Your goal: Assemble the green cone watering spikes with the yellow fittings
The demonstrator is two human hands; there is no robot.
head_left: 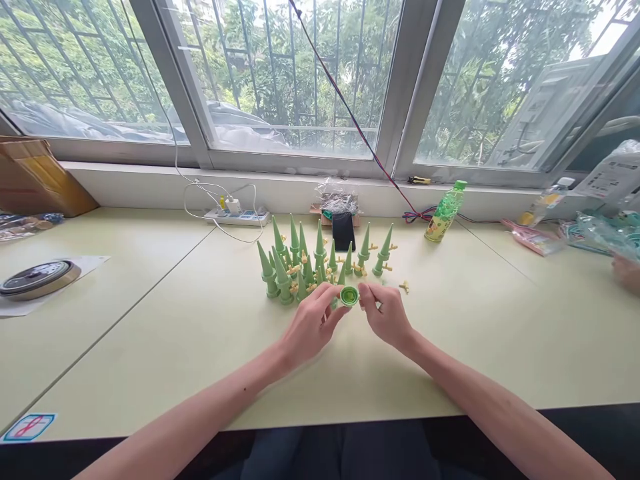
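A green plant watering spike [349,296] is in my left hand [316,319], its round open end turned up toward me. My right hand [387,313] is closed in a pinch at the spike's right side; whatever its fingertips hold is hidden. Just beyond my hands stand several green watering spikes [284,280], points up, with small yellow valves sticking out of their sides. One loose yellow valve [405,287] lies on the table to the right of the group.
Behind the spikes lies a black phone [343,231]. A green-capped bottle [445,212] and a power strip [237,216] are near the window ledge. At left, a round dial device [40,279] rests on paper. Another person's hand [627,272] shows at the right edge.
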